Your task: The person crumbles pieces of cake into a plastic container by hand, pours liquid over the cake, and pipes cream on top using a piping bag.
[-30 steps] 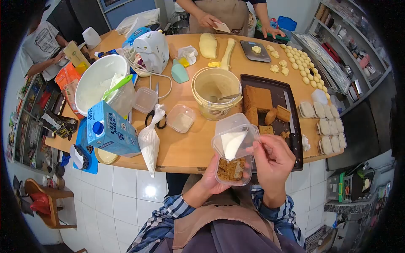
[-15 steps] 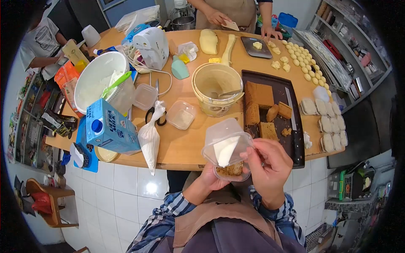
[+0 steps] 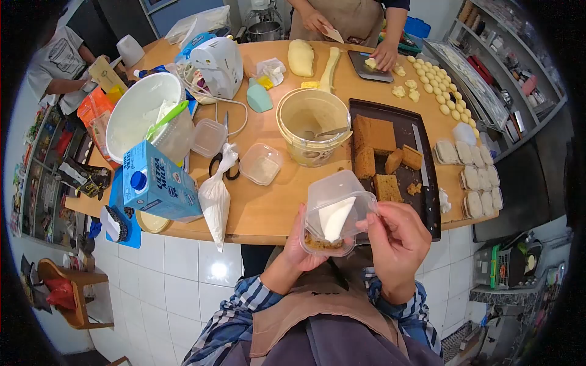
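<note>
My left hand is wrapped around a small clear plastic container with a piece of brown cake in it. Above it tilts a second clear plastic tub, its rim pinched by my right hand. A white, triangular patch that looks like cream shows in that tub. Whether the two plastic pieces touch is hard to tell. Just beyond my hands stand a cream-smeared bucket with a utensil in it and a dark tray of cut brown cake.
Left of my hands are a tied piping bag, a milk carton, a white bowl and another clear container. Filled tubs line the right edge. Across the table, a person's hand handles dough over a scale.
The tilted tub and my right hand have shifted slightly right, and the lower container has risen a little. Across the table, the other person's hand has moved left onto the dough at the scale.
</note>
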{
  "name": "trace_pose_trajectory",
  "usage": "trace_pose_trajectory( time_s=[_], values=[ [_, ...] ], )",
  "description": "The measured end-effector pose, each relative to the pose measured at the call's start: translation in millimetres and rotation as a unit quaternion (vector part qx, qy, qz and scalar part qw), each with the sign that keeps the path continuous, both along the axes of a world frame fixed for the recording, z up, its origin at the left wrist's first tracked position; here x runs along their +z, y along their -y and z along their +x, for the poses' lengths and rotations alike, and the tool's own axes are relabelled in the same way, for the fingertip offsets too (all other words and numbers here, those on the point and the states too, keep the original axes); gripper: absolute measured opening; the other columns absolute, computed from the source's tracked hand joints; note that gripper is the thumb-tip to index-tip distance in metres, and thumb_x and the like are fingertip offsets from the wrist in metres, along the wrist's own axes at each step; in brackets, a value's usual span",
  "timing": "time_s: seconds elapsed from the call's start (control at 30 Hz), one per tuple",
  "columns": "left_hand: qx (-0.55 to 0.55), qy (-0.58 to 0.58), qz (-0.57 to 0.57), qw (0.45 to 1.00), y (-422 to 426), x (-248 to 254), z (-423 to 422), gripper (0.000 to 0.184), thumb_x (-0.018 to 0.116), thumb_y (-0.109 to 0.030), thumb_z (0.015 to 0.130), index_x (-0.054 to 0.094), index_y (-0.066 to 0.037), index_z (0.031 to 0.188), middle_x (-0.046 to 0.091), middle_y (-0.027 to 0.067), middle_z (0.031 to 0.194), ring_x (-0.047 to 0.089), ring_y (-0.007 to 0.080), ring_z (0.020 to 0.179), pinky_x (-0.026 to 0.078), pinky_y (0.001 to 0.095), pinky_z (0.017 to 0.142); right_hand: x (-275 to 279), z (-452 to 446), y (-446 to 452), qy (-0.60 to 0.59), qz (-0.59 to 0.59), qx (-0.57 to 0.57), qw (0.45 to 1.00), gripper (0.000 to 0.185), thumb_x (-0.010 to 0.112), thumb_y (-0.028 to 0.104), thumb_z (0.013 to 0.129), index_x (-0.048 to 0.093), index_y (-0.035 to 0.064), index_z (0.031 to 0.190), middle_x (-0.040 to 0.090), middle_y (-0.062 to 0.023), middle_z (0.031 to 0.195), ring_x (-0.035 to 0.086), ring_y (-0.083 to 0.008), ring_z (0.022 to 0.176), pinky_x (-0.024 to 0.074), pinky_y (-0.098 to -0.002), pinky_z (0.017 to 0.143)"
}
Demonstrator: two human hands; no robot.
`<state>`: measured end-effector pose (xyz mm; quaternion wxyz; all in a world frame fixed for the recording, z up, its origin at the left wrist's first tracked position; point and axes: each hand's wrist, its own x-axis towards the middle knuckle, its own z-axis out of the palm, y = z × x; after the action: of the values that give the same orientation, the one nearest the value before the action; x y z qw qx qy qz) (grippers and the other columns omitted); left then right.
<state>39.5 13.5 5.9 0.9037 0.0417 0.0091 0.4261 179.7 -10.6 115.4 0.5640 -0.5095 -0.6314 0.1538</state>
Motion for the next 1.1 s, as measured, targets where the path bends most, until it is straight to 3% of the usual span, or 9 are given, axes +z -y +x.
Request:
trace_pose_trajectory(
  time_s=[0.23, 0.43, 1.1],
  values=[
    [-0.01, -0.015, 0.021, 1.0, 4, -6, 8, 0.07, 0.025, -0.063, 0.09, 0.029, -0.013, 0.139, 0.05, 0.0166, 0.123, 0.061, 0.0311, 0.096, 0.056, 0.0402, 0.074, -4, 1, -10, -0.015, 0.002, -0.016, 1.0, 0.015, 0.065, -0.004, 0.075, 0.064, -0.0022, 0.09, 0.064, -0.0139, 0.086, 0.062, -0.0179, 0.069, 0.0505, -0.0257, 0.059],
    [-0.034, -0.008, -0.029, 0.999, 4, -3, 7, 0.073, 0.024, -0.065, 0.089, 0.03, -0.012, 0.137, 0.052, 0.0186, 0.117, 0.061, 0.0318, 0.096, 0.056, 0.0411, 0.073, -8, 6, -13, -0.026, -0.007, -0.043, 0.999, 0.015, 0.065, -0.005, 0.075, 0.064, -0.0028, 0.09, 0.064, -0.013, 0.086, 0.062, -0.0162, 0.069, 0.0493, -0.0247, 0.059],
    [-0.045, 0.044, 0.001, 0.998, 9, -2, 11, 0.076, 0.021, -0.065, 0.089, 0.036, -0.004, 0.133, 0.053, 0.0184, 0.117, 0.06, 0.0318, 0.097, 0.055, 0.0415, 0.075, -6, 11, -17, -0.058, -0.009, -0.046, 0.997, 0.013, 0.062, -0.006, 0.078, 0.062, -0.0045, 0.091, 0.062, -0.0131, 0.086, 0.064, -0.0155, 0.069, 0.0515, -0.025, 0.059]
  ],
)
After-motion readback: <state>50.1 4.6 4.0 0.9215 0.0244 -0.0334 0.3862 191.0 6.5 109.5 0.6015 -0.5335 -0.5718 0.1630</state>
